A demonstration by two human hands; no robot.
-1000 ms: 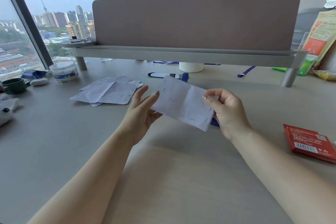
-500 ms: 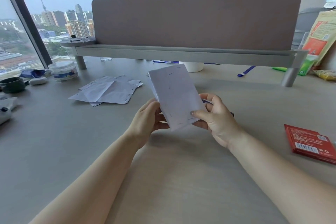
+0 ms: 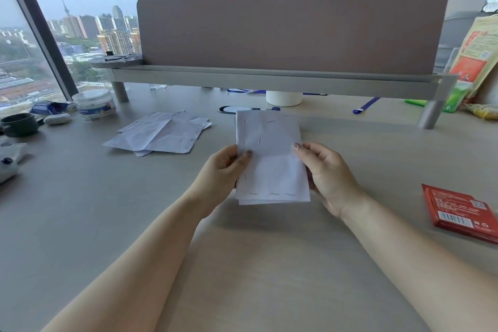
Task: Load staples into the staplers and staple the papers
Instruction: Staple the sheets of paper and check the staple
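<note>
Here both hands (image 3: pixel 275 170) pinch the staple-dotted white folded paper sheaf (image 3: pixel 270 162) above the worktop (image 3: pixel 256 264), seemingly checking staples; next likely needs setting it aside.

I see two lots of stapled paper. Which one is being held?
The folded bundle, pinched between the left hand and right hand; the other pile lies flat on the desk, further left.

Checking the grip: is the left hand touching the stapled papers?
Touching. Head view shows the left hand pinching the stapled papers at their left edge, thumb on top.
</note>
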